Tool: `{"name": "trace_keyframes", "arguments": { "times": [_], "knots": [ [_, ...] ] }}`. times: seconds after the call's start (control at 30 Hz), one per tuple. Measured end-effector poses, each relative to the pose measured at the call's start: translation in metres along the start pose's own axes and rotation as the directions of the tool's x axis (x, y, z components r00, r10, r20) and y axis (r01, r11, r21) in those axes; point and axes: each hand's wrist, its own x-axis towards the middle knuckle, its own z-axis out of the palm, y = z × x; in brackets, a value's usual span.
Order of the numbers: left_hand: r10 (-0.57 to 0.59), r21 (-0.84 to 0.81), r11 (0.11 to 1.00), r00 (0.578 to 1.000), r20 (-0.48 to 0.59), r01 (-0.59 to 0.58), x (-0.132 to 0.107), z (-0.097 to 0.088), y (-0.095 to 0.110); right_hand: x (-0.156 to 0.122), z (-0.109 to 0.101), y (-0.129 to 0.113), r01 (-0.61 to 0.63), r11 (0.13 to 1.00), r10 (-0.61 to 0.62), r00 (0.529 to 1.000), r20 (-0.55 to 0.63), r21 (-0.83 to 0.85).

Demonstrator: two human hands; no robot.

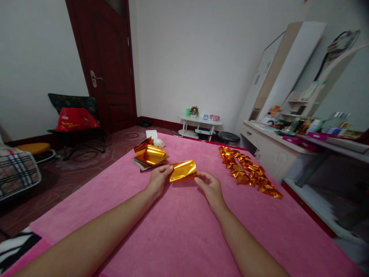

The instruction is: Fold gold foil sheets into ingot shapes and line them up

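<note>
Right now a folded sheet of gold foil paper (183, 171) sits between the two hands, just above the pink cloth (173, 231) that covers the surface. Its long axis runs left to right across the view, the right end tipped slightly higher and farther away than the left, and the shiny face turns up toward the camera. The left hand (157, 181) pinches the sheet's left end, fingers closed on the edge with the thumb on top. The right hand (210, 186) grips the right end from below and beside, fingers curled and partly closed around that edge.

Just beyond the left hand, near the far left part of the cloth, lies a loose stack of gold foil sheets (150, 154), some with corners lifted. A small white object (158, 143) lies behind the stack; what it is cannot be told. To the right of the right hand, well apart from the held sheet, a row of folded gold pieces (249, 171) runs diagonally from the far edge of the cloth toward the near right. Past the cloth stand a dark red door (105, 61), a chair with a red cushion (76, 120), a low white table (200, 125) and a white dresser (271, 146) crowded with small items.
</note>
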Motion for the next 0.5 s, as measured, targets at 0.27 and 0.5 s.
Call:
{"name": "trace_keyframes", "arguments": {
  "times": [0.27,0.5],
  "knots": [
    [0.239,0.3,0.917,0.965,0.111,-0.262,-0.009,0.007,0.007,0.002,-0.002,-0.004,0.116,0.993,-0.116,0.992,-0.047,0.005],
    [0.322,0.389,0.851,0.935,0.146,-0.354,-0.012,0.012,0.011,0.001,-0.003,-0.009,0.13,0.99,-0.122,0.982,-0.144,0.052]
  ]
}}
